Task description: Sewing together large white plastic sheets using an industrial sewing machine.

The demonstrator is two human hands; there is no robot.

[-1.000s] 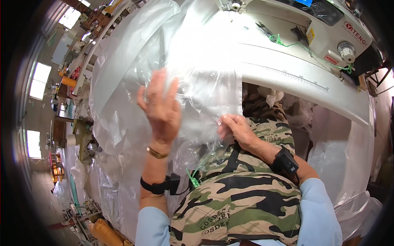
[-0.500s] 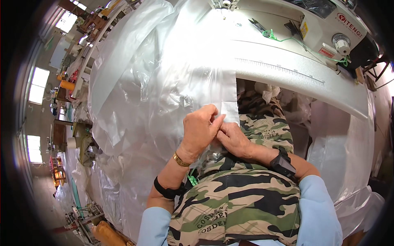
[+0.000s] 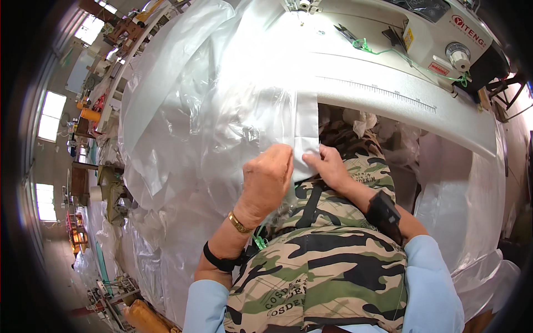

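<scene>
A large translucent white plastic sheet (image 3: 222,119) drapes from the sewing machine table down toward my lap. My left hand (image 3: 267,175) is closed on its lower part, back of the hand upward, with the fingertips mostly hidden. Just to the right, my right hand (image 3: 328,165) pinches the sheet's white right edge between thumb and fingers. A small gap separates the two hands. The camouflage-patterned apron (image 3: 333,255) covers my lap beneath them.
The sewing machine (image 3: 444,39) stands at the far right on its pale table (image 3: 388,91), which has a ruler along its front edge. Black thread snips (image 3: 345,33) and green thread (image 3: 388,51) lie there. More plastic sheeting (image 3: 461,205) hangs at the right.
My hands, which were together, have come apart. The right one has moved right and up to the sheet's edge; the left has shifted slightly left.
</scene>
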